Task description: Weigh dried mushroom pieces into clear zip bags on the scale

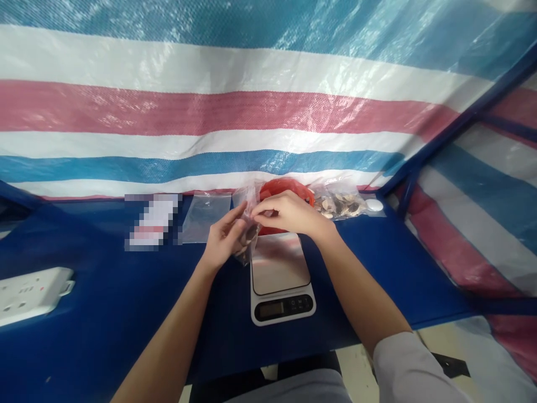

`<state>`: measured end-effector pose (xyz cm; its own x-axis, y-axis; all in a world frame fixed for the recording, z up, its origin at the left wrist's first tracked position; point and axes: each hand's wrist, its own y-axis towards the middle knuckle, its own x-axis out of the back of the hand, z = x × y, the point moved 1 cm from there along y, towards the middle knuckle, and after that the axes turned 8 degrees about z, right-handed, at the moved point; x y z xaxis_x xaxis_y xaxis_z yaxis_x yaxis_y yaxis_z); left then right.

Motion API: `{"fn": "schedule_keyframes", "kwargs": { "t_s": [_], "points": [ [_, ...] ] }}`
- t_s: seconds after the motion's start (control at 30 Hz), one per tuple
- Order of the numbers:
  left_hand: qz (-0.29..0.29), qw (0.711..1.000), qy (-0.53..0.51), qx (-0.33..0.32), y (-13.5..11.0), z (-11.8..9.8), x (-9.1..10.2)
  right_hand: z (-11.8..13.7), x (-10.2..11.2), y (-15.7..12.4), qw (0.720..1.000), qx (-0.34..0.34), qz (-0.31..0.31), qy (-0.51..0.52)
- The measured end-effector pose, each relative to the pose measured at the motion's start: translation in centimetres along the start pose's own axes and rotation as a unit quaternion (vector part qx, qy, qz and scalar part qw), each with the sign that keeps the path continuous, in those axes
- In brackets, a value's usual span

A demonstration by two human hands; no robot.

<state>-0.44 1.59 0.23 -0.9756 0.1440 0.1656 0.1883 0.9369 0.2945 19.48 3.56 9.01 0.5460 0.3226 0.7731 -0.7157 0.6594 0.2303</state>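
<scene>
My left hand (224, 238) holds the lower part of a clear plastic bag (247, 224) with several brownish dried slices inside. My right hand (289, 212) pinches the same bag near its upper edge, above a digital kitchen scale (279, 277). The scale's steel platform sits just below my hands, and its display faces me. Behind my right hand, a red container or bag (285, 190) is partly hidden. A second clear bag of pale dried slices (338, 201) lies to its right.
A flat clear bag (205, 215) and a blurred-out paper (151, 222) lie on the blue table (104, 291) to the left. A white power strip (29, 294) sits at the left edge. A small white lid (375, 205) lies at the back right. Striped tarpaulin (210, 112) forms the walls.
</scene>
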Motion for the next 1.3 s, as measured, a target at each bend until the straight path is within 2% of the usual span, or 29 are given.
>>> {"fn": "schedule_keyframes", "kwargs": {
  "t_s": [0.07, 0.17, 0.3, 0.43, 0.63, 0.77, 0.9, 1.03, 1.1, 1.17, 1.23, 1.3],
  "points": [
    [-0.007, 0.998, -0.056, 0.041, 0.3, 0.1, 0.4, -0.1, -0.1, -0.2, 1.0, 0.024, -0.01, -0.018],
    [0.037, 0.992, -0.077, 0.09, 0.7, -0.4, 0.7, -0.1, -0.2, -0.6, 0.998, 0.046, -0.032, -0.038],
    [0.081, 0.988, -0.084, 0.101, 0.5, -2.0, 0.5, 0.2, -0.4, -1.5, 0.995, 0.064, -0.06, -0.052],
    [0.067, 0.992, -0.07, 0.083, 0.0, -3.3, 0.0, 0.8, -0.4, -2.8, 0.993, 0.061, -0.089, -0.043],
    [-0.022, 0.999, -0.03, 0.01, -0.4, -4.7, -1.1, 2.4, 0.7, -5.1, 0.995, 0.018, -0.085, -0.051],
    [0.01, 1.0, 0.018, -0.006, -0.3, -6.1, -2.4, 2.8, 1.3, -5.5, 0.996, -0.011, -0.083, -0.036],
    [0.04, 0.996, 0.079, -0.017, -0.4, -6.6, -3.3, 1.8, 0.8, -6.2, 0.992, -0.037, -0.115, 0.038],
    [0.006, 0.974, 0.202, -0.1, -1.5, -5.9, -3.1, -0.4, -0.6, -8.2, 0.976, -0.074, -0.145, 0.145],
    [0.008, 0.96, 0.252, -0.123, -2.5, -5.1, -2.8, -1.6, -1.2, -9.3, 0.963, -0.104, -0.157, 0.191],
    [0.041, 0.952, 0.277, -0.121, -3.5, -4.2, -2.6, -2.6, -1.8, -10.3, 0.949, -0.136, -0.158, 0.238],
    [0.076, 0.945, 0.298, -0.113, -4.4, -3.3, -2.5, -3.4, -2.3, -11.1, 0.927, -0.169, -0.156, 0.297],
    [0.085, 0.941, 0.308, -0.113, -4.9, -2.6, -2.6, -4.0, -2.7, -11.8, 0.902, -0.197, -0.158, 0.35]
  ]
}}
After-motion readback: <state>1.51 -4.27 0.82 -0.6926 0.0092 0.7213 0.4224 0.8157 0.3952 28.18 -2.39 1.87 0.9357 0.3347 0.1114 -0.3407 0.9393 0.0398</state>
